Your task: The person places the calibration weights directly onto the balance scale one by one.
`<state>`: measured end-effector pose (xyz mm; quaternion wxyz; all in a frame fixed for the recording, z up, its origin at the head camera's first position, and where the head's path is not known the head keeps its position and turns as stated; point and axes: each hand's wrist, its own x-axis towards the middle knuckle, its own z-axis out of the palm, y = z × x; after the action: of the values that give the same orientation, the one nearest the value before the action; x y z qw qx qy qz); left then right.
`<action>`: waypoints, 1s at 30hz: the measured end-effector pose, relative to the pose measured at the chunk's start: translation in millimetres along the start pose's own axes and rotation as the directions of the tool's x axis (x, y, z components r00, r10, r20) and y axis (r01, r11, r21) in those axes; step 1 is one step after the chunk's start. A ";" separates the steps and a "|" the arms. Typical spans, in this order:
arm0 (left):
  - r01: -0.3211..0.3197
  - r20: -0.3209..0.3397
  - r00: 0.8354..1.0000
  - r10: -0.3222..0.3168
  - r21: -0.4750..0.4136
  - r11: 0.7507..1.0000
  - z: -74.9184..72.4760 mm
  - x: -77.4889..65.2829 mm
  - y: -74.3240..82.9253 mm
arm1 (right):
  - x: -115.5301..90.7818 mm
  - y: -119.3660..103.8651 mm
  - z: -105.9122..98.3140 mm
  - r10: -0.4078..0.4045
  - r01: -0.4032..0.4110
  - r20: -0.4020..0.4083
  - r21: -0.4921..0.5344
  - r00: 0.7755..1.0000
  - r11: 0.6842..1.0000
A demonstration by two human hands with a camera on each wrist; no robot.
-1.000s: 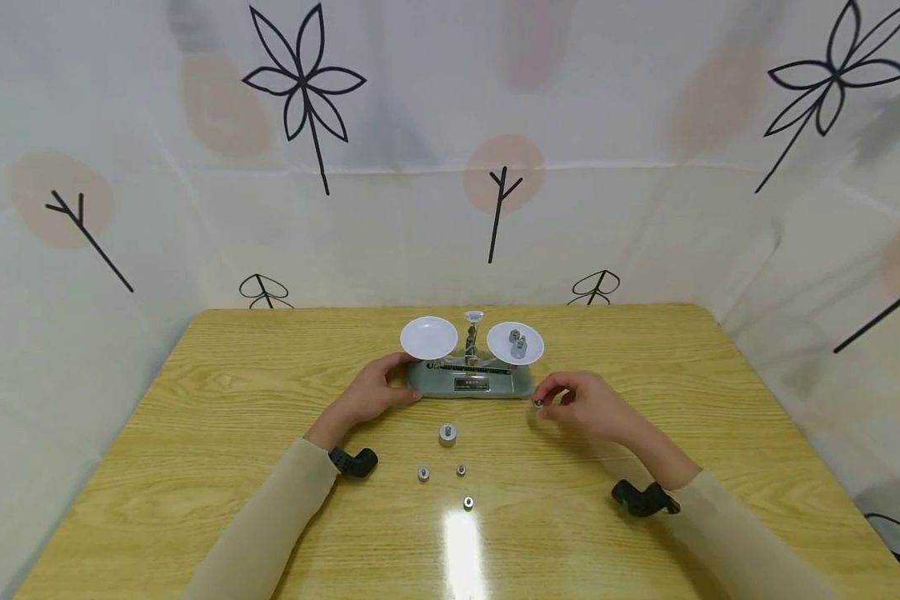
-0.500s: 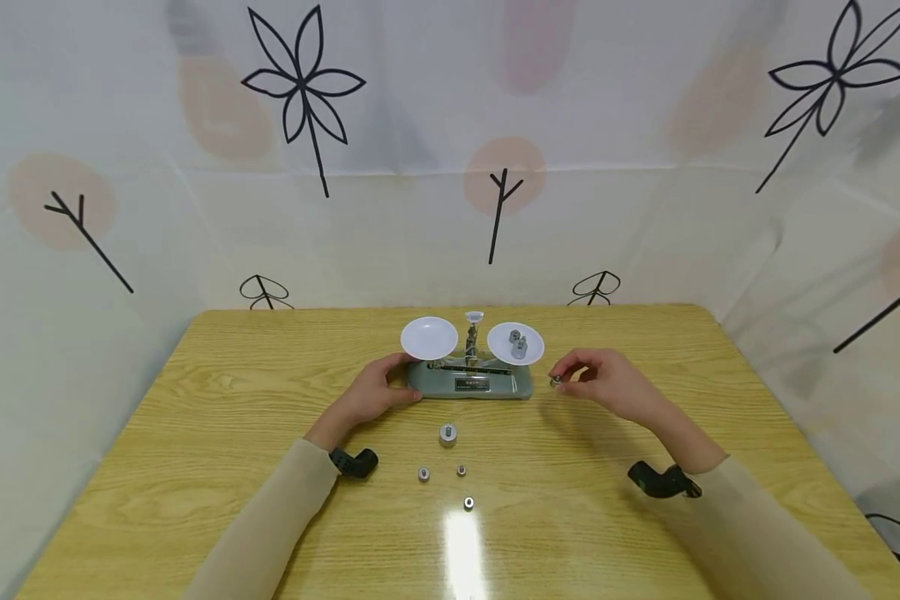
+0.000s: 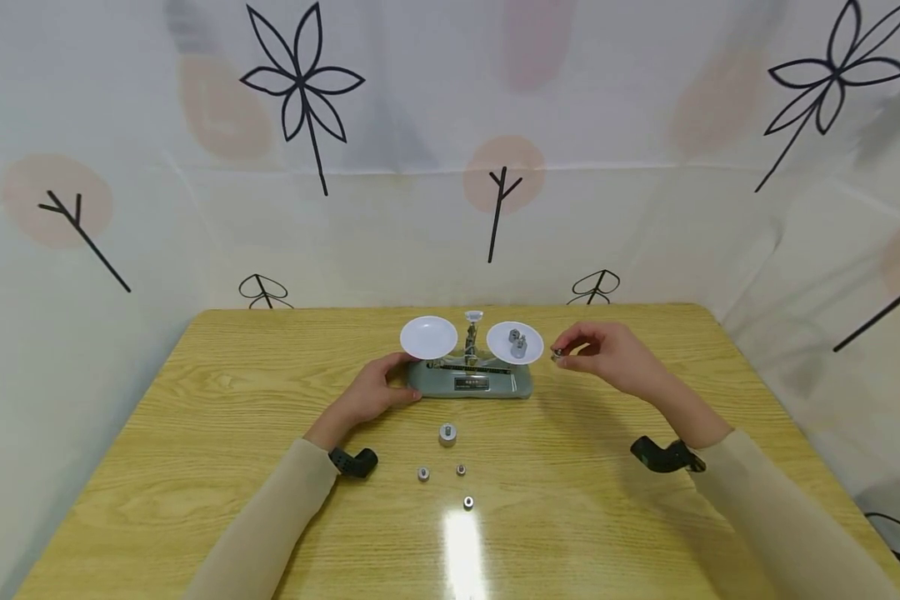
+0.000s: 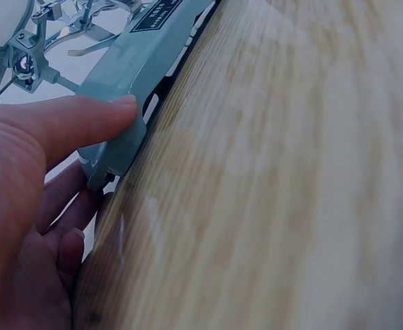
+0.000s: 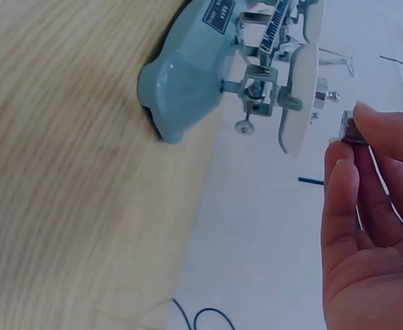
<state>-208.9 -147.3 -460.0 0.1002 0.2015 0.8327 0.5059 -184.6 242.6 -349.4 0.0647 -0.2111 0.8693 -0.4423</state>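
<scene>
From my end, the change is in the right hand (image 3: pixel 611 354): it has risen from the front right corner of the balance scale (image 3: pixel 437 383) to just beside that scale's right pan (image 3: pixel 499 342), apart from it. Thumb and fingers pinch a small metal weight (image 3: pixel 557 355); I judge this puts it within easy reach of the two weights (image 3: pixel 521 346) on that pan. The left hand (image 3: pixel 372 387) hasn't shifted; it grips the scale's left end, thumb against the base. Four loose weights (image 3: pixel 447 435) stand in front of the scale, and its left pan (image 3: pixel 429 337) holds nothing I can see.

Fingertips cover part of the pinched weight. My right wrist view catches the near pan edge-on, hiding its load; the left wrist view cuts off the scale's upper parts. I can't read the nameplate (image 3: pixel 472 384).
</scene>
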 end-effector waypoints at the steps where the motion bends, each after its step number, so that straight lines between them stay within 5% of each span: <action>1: -0.002 0.000 1.000 0.002 0.002 1.000 -0.1 0.1 -0.1 | 1.8 -1.1 -0.6 -0.001 0.001 -0.002 -0.008 1.000 1.000; 30: 0.003 0.002 1.000 -0.003 -0.020 1.000 -0.6 -0.8 1.5 | 40.7 -6.8 10.5 -0.059 0.065 0.050 -0.134 0.997 0.989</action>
<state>-208.1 -147.5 -458.4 0.1037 0.1998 0.8279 0.5138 -216.1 214.0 -347.3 0.0564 -0.2522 0.8885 -0.3792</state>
